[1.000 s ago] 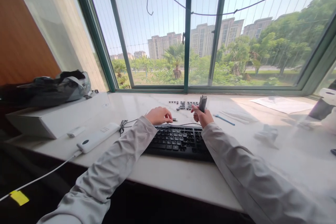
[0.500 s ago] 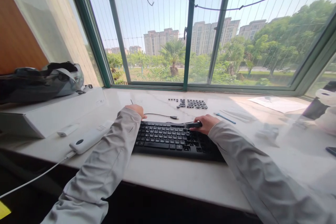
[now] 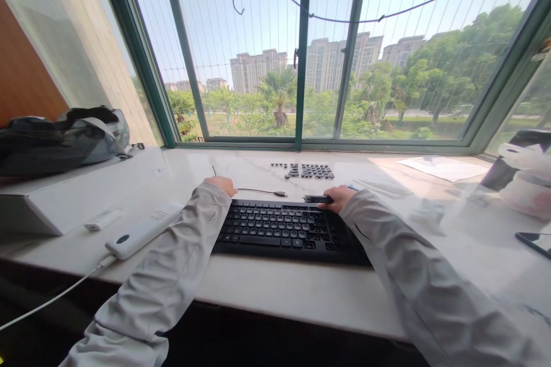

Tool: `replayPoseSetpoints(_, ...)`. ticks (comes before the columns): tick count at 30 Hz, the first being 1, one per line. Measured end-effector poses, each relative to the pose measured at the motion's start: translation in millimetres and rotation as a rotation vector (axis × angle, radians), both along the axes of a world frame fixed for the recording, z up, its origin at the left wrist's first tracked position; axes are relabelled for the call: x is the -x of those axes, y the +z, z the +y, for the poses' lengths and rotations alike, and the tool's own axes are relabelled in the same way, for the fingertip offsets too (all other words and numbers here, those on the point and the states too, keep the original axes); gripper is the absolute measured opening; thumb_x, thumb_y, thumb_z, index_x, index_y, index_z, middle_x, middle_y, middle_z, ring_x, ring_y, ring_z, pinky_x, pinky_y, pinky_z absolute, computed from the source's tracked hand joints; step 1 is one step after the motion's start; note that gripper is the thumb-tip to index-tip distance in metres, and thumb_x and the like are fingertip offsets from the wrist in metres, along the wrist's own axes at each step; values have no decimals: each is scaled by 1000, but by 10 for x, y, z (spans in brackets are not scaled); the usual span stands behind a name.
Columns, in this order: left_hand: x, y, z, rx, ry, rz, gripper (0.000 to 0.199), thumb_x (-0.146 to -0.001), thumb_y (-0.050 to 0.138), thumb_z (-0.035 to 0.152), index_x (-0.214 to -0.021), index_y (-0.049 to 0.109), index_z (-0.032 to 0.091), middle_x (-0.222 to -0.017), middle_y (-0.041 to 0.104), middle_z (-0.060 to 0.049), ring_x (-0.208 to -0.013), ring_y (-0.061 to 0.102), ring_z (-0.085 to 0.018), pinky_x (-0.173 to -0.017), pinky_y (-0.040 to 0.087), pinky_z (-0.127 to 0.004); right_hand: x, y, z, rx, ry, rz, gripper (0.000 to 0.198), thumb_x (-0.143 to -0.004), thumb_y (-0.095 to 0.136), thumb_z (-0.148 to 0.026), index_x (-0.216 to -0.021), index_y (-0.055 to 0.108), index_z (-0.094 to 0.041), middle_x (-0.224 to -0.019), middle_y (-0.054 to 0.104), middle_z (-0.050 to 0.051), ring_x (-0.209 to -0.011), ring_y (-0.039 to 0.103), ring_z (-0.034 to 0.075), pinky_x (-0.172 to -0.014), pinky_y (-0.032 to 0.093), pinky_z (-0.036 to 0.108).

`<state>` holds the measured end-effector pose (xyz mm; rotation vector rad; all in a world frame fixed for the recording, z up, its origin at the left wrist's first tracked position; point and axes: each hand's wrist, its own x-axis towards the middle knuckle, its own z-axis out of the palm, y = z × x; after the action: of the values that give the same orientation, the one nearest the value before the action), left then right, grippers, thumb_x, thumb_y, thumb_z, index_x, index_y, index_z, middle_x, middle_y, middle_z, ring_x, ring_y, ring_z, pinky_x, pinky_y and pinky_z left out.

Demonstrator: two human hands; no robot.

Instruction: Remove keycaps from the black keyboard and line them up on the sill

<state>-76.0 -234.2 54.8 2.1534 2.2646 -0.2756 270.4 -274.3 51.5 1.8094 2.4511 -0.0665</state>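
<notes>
The keyboard [image 3: 267, 226] lies just beside the right grip [image 3: 339, 198], clasping a dark tool [image 3: 319, 199], and the left grip [image 3: 222, 184], hold unclear.

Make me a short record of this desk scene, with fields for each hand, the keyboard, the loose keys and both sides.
Left hand: by the keyboard's far left corner; grip unclear
Right hand: holding a small dark object at the keyboard's far edge
Keyboard: black, some keys missing toward the right
Loose keys: grouped between keyboard and window
Left side: dark bag on white box
Right side: paper
</notes>
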Motion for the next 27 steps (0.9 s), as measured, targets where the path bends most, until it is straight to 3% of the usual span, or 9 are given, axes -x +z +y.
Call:
replayPoseSetpoints(6, -202, 29, -80, 114, 12, 17, 42, -84, 49, 50, -90, 69, 13, -107, 68, -17, -104, 58, -30, -89, 44, -40, -225, 9, 103, 73, 15, -16, 29, -81, 61, -45, -85, 71, -18, -85, 69, 9, -84, 62, 22, -67, 41, 27)
replayPoseSetpoints(13, -296, 34, -114, 169, -15, 4, 36, -83, 53, 45, -78, 71, 15, -91, 71, -14, -95, 61, -28, -84, 45, -37, -303, 25, 84, 142, 41, -17, 28, -80, 61, -45, -77, 69, -18, -78, 67, 6, -76, 60, 18, -65, 39, 26)
replayPoseSetpoints(15, -302, 49, -129, 174, -14, 2, 36, -84, 53, 44, -75, 71, 15, -90, 71, -13, -93, 62, -27, -83, 45, -38, -309, 20, 71, 111, 41, 7, 28, -79, 62, -46, -75, 68, -19, -74, 66, 6, -72, 58, 18, -63, 38, 26)
replayPoseSetpoints(18, -302, 96, -175, 174, -11, -4, 36, -83, 53, 44, -74, 73, 16, -91, 71, -12, -91, 62, -26, -81, 45, -36, -287, 23, 65, -60, 29, 126, 30, -80, 58, -49, -75, 67, -20, -66, 62, 4, -65, 55, 17, -60, 35, 27)
replayPoseSetpoints(20, -308, 144, -226, 157, -17, -17, 36, -84, 51, 43, -73, 73, 16, -90, 72, -11, -90, 62, -25, -80, 45, -35, -227, 27, 68, -198, 15, 347, 35, -82, 54, -53, -76, 66, -21, -64, 59, 2, -63, 53, 16, -60, 34, 27)
replayPoseSetpoints(22, -338, 193, -283, 97, -38, -47, 36, -84, 50, 43, -75, 73, 17, -85, 72, -10, -87, 62, -23, -79, 44, -32, -113, 25, 67, -239, 32, 689, 41, -81, 53, -59, -74, 65, -20, -61, 55, 1, -60, 50, 15, -58, 34, 27)
replayPoseSetpoints(25, -453, 229, -359, -56, -152, -152, 33, -86, 47, 41, -82, 73, 20, -78, 73, -6, -82, 63, -20, -77, 44, -29, 153, 2, 23, -80, 97, 1347, 49, -72, 58, -68, -67, 58, -20, -50, 37, -4, -48, 35, 10, -50, 28, 26)
replayPoseSetpoints(27, -576, 212, -401, -100, -335, -277, 34, -88, 45, 40, -86, 72, 21, -79, 73, -2, -79, 63, -17, -76, 43, -26, 363, -16, -45, 42, 117, 1774, 49, -67, 66, -65, -61, 47, -20, -49, 27, -7, -45, 25, 8, -45, 24, 25)
